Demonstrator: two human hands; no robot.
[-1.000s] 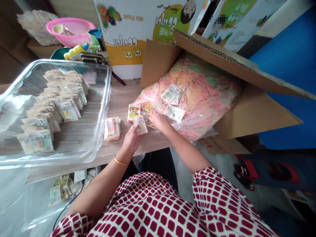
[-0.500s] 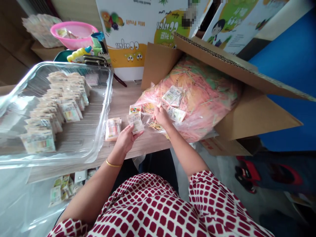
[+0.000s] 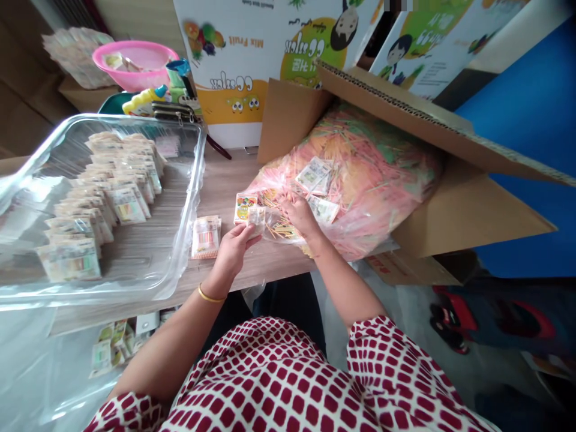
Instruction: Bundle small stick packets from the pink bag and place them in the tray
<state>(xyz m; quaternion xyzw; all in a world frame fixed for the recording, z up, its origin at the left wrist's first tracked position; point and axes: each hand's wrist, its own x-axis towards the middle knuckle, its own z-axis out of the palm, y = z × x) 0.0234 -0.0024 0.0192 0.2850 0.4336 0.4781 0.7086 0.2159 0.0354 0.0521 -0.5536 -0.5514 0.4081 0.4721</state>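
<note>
Small printed packet [image 3: 257,219] is pinched in the left hand [image 3: 233,251], at about 12 o'clock from the chest. This hand is mostly closed, with the thumb lying on top of the packet and the fingers curled under it. A gold bangle [image 3: 211,297] sits on the left wrist. Compared with half a second ago, the packet has moved to the right, and now it touches the edge of a colourful card [image 3: 245,208].

The right hand [image 3: 297,215] is half open at about 1 o'clock, with its fingers bent over loose thin sticks [image 3: 279,225] at the edge of a big plastic bag [image 3: 355,162]. I cannot tell if it really has hold of some sticks, because the fingers cover them. Two more packets [image 3: 314,175] lie on this bag.

One other packet [image 3: 206,237] lies flat on the wooden table [image 3: 225,180], just left of the card. Farther, at about 10 o'clock, a clear tray [image 3: 148,120] holds many packets in rows [image 3: 108,192]. At about 1 o'clock, an open cardboard box [image 3: 450,210] holds the bag. Behind, a pink bowl [image 3: 148,78] and a printed fruit board [image 3: 234,72] stand, and the board is cut off at the top. The small print on the packets is too small to read.
</note>
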